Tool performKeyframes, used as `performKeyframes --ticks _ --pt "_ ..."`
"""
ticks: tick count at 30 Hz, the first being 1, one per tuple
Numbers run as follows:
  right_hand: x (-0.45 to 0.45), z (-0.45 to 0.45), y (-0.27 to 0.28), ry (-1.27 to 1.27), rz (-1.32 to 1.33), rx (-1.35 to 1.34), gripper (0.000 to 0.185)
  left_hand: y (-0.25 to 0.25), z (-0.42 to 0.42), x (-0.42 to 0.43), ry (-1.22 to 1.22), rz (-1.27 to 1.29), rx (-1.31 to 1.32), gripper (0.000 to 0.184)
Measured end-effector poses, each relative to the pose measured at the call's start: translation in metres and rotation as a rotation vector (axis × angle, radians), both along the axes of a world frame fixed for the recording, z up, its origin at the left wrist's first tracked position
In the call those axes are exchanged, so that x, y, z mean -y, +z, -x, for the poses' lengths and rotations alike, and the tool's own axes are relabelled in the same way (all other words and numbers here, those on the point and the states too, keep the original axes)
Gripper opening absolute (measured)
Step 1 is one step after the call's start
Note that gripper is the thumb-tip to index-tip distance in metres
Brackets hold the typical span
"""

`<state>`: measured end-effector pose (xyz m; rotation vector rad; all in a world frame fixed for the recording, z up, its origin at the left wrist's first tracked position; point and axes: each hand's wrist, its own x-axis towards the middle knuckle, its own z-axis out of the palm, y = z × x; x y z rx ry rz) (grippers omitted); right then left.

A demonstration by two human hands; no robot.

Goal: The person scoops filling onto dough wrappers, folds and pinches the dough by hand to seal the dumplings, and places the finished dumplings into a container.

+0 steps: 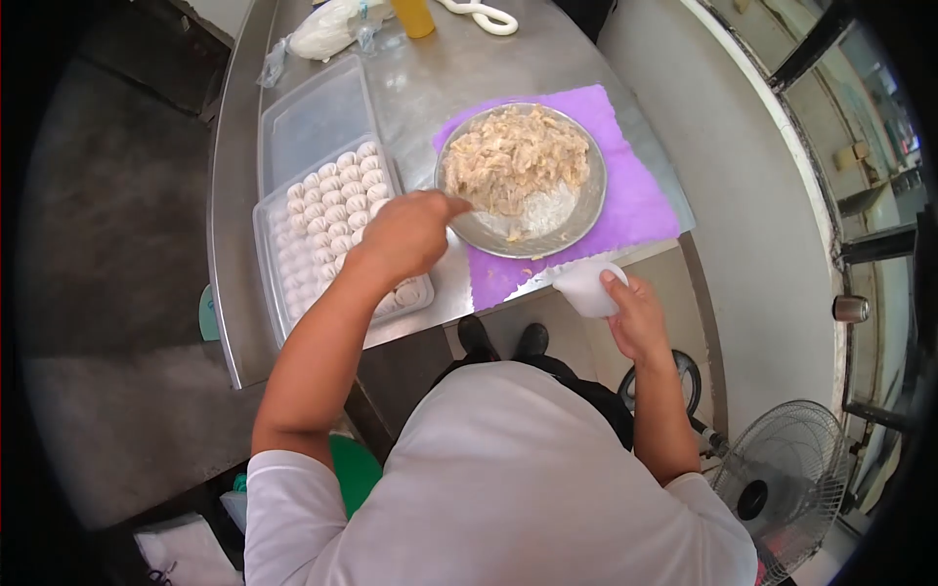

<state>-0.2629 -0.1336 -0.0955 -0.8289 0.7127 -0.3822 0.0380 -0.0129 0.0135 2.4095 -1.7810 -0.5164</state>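
Observation:
My left hand (pixel 415 234) is curled, back upward, at the left rim of a round metal bowl (pixel 523 249). Its fingertips reach over the rim, and whatever they pinch, if anything, is hidden. Pale, shredded-looking filling (pixel 518 156) is heaped at the bowl's far side, with bare metal showing nearer me. Right of and below the bowl, my right hand (pixel 637 314) grips smooth, round white dumpling wrappers (pixel 588 289), thumb on top. Under my left wrist lies a clear plastic tray (pixel 420 298) with rows of pleated white dumplings (pixel 337 210).
Beneath the bowl, a purple cloth (pixel 635 186) covers part of the steel table (pixel 420 98). The tray's lid (pixel 313 127) lies open behind it. Farther back are a white plastic bag (pixel 327 29) and a yellow cup (pixel 414 18). A fan (pixel 787 479) stands at lower right, near the wall.

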Motion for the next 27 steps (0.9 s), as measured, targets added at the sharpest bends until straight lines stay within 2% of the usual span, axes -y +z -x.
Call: performKeyframes --ticks 4,6,8,10,12,16,18,19,21,22,24,26,27 --pt "0.003 -0.002 0.001 -0.009 -0.014 0.048 0.034 -0.013 -0.006 -0.001 0.026 -0.043 0.013 0.050" --pt "0.003 -0.005 0.002 -0.022 -0.037 0.057 0.035 -0.007 -0.005 -0.007 -0.074 -0.112 -0.063 0.049" --pt "0.006 -0.007 0.000 -0.032 -0.053 0.068 0.035 -0.011 -0.012 -0.008 -0.027 -0.058 -0.077 0.047" --pt "0.007 -0.011 -0.005 -0.035 -0.160 0.176 0.039 -0.017 -0.014 -0.008 0.020 0.000 -0.092 0.046" --pt "0.005 -0.018 -0.007 -0.058 -0.223 0.169 0.040 -0.022 -0.013 -0.010 0.006 -0.080 -0.211 0.043" --pt "0.001 -0.035 -0.008 -0.119 -0.434 0.209 0.044 -0.026 -0.010 -0.018 -0.064 -0.072 -0.316 0.043" --pt "-0.003 -0.049 0.002 -0.159 -0.441 0.218 0.044 -0.023 -0.004 -0.017 0.095 -0.176 -0.607 0.046" --pt "-0.003 -0.054 0.006 -0.197 -0.452 0.229 0.044 -0.026 0.004 -0.018 0.086 -0.176 -0.609 0.046" --pt "0.001 -0.057 0.002 -0.218 -0.429 0.227 0.045 -0.031 0.029 -0.025 0.066 0.118 -0.797 0.049" --pt "0.003 -0.057 0.001 -0.229 -0.410 0.226 0.045 -0.029 0.034 -0.027 0.062 0.118 -0.798 0.049" --pt "0.007 -0.055 0.002 -0.246 -0.383 0.184 0.045 -0.018 0.040 -0.029 -0.090 0.146 -0.558 0.047" --pt "0.009 -0.054 0.002 -0.263 -0.357 0.140 0.044 -0.016 0.027 -0.027 -0.028 0.176 -0.666 0.042" --pt "0.009 -0.053 0.002 -0.248 -0.362 0.139 0.045 -0.017 0.020 -0.024 0.046 0.152 -0.504 0.039"
